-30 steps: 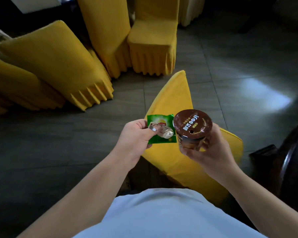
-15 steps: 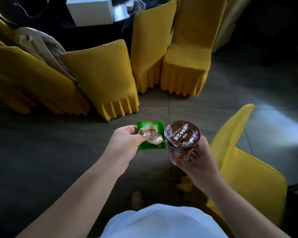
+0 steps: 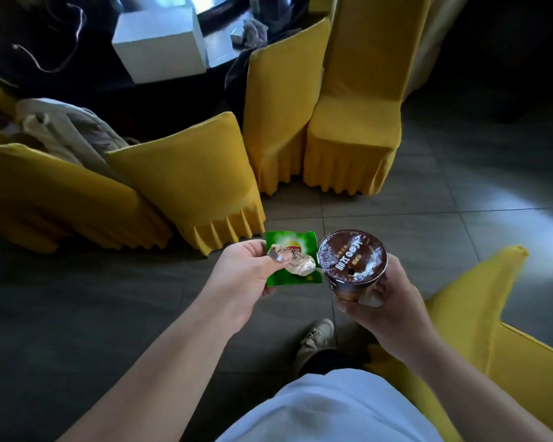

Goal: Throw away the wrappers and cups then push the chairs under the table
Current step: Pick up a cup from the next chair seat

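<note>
Disposal step: left hand (image 3: 243,275) pinches green wrapper (image 3: 284,260) and crumpled foil (image 3: 297,264); right hand (image 3: 387,301) grips lidded cup (image 3: 351,260). No bin visible; find one next

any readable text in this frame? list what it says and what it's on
Brown cup lid: white print, seen upside down and blurred; not legible.
Green wrapper in the left hand: small red logo, mostly covered by a crumpled silver wrapper; not legible.
White box: no text visible.

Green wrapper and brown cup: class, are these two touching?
Cannot tell. In the head view the green wrapper edge meets the brown cup rim in the image, but depth is unclear.
</note>
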